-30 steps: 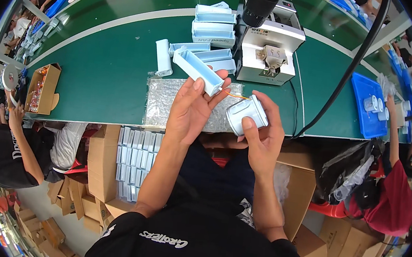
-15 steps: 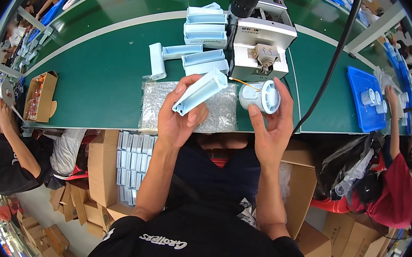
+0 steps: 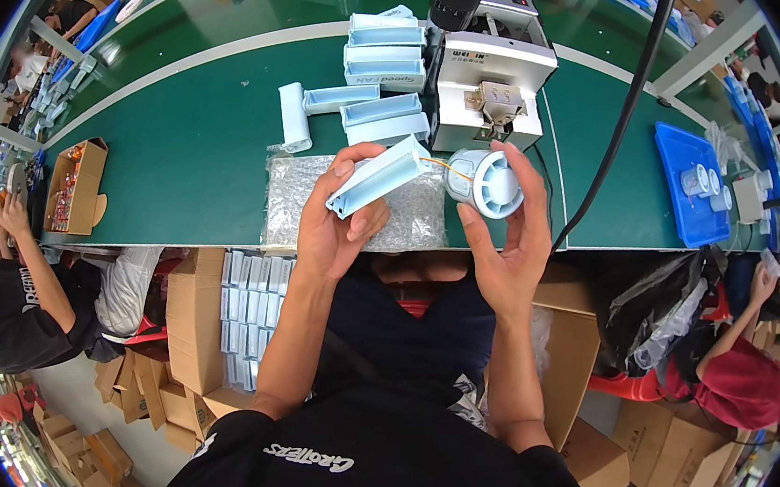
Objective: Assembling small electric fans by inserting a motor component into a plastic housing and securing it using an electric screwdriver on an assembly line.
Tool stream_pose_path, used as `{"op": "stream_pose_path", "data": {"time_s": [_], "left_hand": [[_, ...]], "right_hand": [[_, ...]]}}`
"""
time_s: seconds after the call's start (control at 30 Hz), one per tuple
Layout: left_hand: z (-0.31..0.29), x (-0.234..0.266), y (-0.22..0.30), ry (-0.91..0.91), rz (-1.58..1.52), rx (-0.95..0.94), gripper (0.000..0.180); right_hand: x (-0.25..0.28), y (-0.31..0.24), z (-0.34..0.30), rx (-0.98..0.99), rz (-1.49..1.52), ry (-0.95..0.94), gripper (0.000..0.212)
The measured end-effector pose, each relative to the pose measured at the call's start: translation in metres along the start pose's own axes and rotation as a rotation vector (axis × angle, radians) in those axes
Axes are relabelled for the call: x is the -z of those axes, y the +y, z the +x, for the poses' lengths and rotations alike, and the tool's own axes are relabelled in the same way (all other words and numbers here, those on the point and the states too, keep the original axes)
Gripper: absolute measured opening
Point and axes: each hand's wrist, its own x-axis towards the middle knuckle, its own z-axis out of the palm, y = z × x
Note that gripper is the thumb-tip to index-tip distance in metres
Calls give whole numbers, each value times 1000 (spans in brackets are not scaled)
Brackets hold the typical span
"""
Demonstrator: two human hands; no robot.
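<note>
My left hand (image 3: 344, 213) grips a light blue plastic handle housing (image 3: 380, 177), tilted with its hollow side showing. In my right hand (image 3: 514, 241) is a round light blue fan head (image 3: 488, 183), its vaned face turned to the right. A thin orange-yellow wire (image 3: 446, 167) runs from the fan head to the upper end of the housing. Both parts are held over a clear bubble-wrap sheet (image 3: 347, 206) on the green bench, a short gap apart. More light blue housings (image 3: 384, 64) lie stacked just beyond my left hand.
A silver-and-black bench machine (image 3: 495, 80) stands beyond my right hand. Black cable (image 3: 618, 139) hangs to its right. A blue tray (image 3: 686, 192) with round parts lies far right, a small carton (image 3: 76, 183) far left. Below the bench, a carton holds packed housings (image 3: 252, 310). Co-workers sit on both sides.
The fan head has shifted slightly left and turned, and the wire's end now meets the housing's upper end. At right, a co-worker's hand has drawn back from the blue tray.
</note>
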Motion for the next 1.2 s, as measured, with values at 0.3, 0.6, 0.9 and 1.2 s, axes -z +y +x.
{"op": "stream_pose_path", "data": {"time_s": [0.3,0.6,0.9,1.2], "left_hand": [[5,-17,12,123,232,-19,47],[14,-72,52,194,1013,-209,44],[33,-124,36,27,1819,-306,42],[34,-75,28,-124,828,-73,44]], "right_hand": [[6,-8,16,51,-109,-81,67],[-19,2,-3,-73,-270,-49,68],[-22,12,-4,-12,-398,-83,67],[3,7,35,-115,31,-142,38]]}}
